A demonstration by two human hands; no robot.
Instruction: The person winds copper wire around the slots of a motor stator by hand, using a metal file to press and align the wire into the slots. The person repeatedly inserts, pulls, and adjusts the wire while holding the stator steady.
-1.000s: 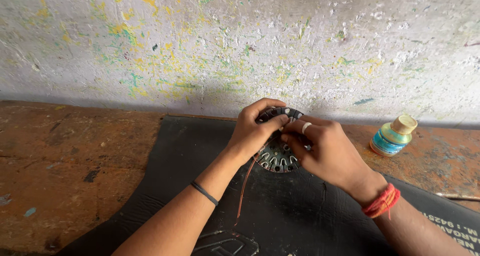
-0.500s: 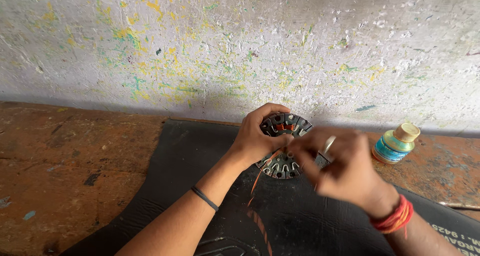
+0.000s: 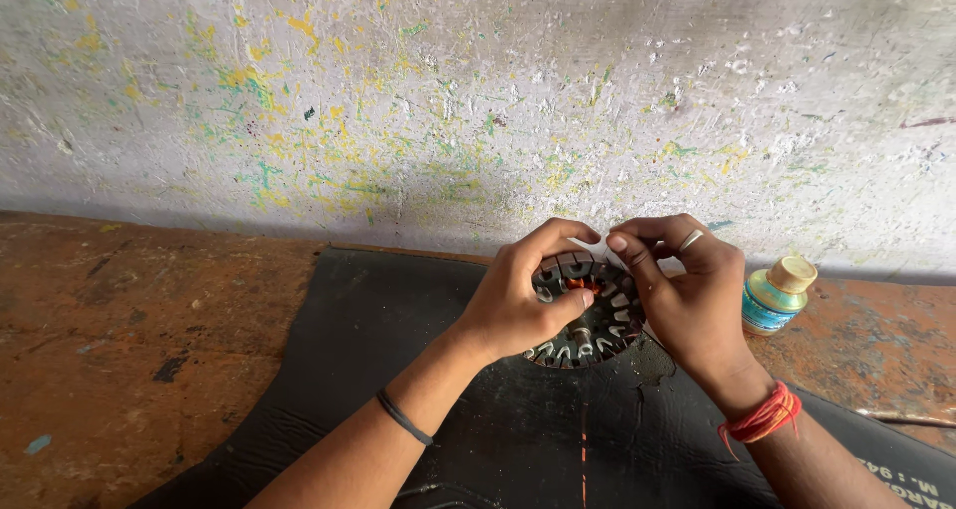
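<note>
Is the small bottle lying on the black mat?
No, the small bottle stands upright on the rusty brown table, beyond the black mat's edge.

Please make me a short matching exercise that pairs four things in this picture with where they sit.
Things:
1. small bottle
2. round slotted metal core
3. black band
4. red thread

Places:
A. on the right wrist
B. held between both hands
C. on the left forearm
D. standing on the bench by the wall, right of the hands

Pairs: 1-D, 2-B, 3-C, 4-A
</note>
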